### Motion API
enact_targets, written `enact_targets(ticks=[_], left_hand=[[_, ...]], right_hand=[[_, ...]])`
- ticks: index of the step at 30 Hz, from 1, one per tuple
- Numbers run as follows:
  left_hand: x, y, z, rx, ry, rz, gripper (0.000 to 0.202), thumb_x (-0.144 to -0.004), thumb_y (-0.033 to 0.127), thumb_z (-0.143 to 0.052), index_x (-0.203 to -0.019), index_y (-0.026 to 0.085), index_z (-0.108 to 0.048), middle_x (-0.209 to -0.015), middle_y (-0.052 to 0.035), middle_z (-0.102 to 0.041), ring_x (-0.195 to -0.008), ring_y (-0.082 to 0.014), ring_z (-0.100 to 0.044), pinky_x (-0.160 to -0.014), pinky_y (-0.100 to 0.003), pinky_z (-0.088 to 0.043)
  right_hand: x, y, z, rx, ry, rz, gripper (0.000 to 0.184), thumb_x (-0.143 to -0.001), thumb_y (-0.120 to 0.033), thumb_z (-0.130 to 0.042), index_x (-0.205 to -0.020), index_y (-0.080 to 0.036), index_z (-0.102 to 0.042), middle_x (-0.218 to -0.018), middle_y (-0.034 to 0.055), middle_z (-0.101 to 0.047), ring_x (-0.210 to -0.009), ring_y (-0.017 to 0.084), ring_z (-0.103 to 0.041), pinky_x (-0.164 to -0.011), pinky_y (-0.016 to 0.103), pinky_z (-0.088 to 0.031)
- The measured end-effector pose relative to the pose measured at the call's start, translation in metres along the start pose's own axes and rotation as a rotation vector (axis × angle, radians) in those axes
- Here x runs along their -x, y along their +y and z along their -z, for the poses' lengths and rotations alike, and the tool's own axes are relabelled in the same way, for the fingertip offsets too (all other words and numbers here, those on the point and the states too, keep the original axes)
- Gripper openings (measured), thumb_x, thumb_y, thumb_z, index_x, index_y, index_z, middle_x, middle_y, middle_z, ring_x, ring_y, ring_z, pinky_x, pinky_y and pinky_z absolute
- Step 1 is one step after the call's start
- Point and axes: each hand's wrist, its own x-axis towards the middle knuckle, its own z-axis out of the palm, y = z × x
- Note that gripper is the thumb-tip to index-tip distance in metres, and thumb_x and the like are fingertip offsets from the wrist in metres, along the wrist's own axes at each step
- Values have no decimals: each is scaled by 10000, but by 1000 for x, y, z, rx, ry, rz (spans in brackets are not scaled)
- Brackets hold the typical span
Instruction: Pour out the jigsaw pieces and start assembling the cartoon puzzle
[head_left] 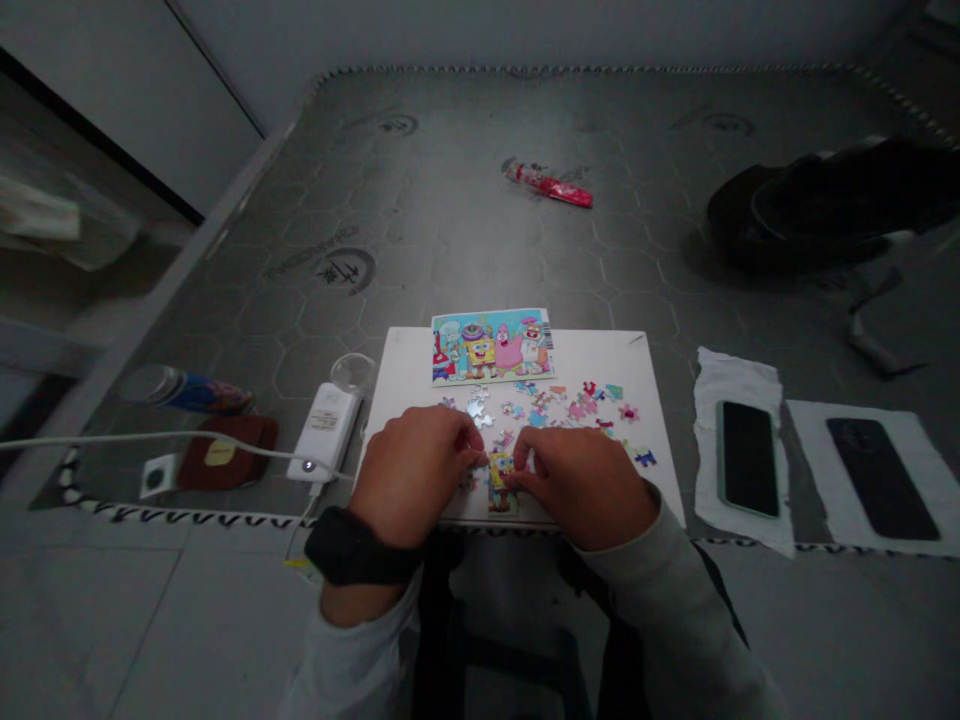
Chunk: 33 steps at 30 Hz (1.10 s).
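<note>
Yellow joined pieces (pixel 501 478) sit pinched between our left hand (pixel 411 472) and right hand (pixel 585 482) on the white board (pixel 660 470); we press edges flat, matching the reference picture (pixel 491 345).

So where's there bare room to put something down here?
The wide grey mat between the picture card and the red wrapper lies bare. The white board has bare corners either side of the card. It's crowded around both hands, left and right, among the puzzle pieces.
</note>
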Motion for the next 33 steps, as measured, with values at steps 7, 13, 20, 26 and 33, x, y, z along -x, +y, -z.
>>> enact_targets(ticks=[7,13,20,26,33], left_hand=[[-1,0,-2,8,18,12,64,-828,341,-720,-818,293,-761,-859,-4,-756,-854,-236,-668,-656,-308,-355],[-1,1,-4,-7,43,24,47,-806,336,-726,-793,297,-748,-821,2,-743,-818,-243,-661,-624,-308,-314],[5,-4,4,20,150,36,96,-841,388,-702,-832,304,-747,-850,24,-753,-804,-226,-660,-621,-308,-306],[9,-5,11,-10,171,68,104,-853,382,-698,-850,291,-750,-867,6,-759,-835,-236,-668,-626,-300,-313],[6,-9,11,-11,158,70,136,-859,403,-682,-871,291,-758,-882,0,-763,-829,-238,-663,-649,-312,-348]], right_hand=[[0,1,0,1,-9,4,180,-809,-372,-805,-863,-247,-688,-718,-28,-691,-689,173,-598,-602,296,-228],[0,0,0,12,-25,-7,186,-814,-386,-800,-862,-247,-685,-727,-31,-696,-693,172,-598,-602,297,-226],[0,0,0,33,15,12,179,-808,-376,-805,-838,-247,-685,-746,-22,-719,-699,185,-618,-619,312,-227],[0,-4,4,55,-11,-6,182,-816,-390,-798,-825,-237,-700,-772,-8,-738,-725,194,-639,-639,322,-244],[1,-5,7,44,-48,-15,134,-844,-369,-769,-826,-251,-708,-733,-20,-714,-683,176,-612,-622,310,-267]])
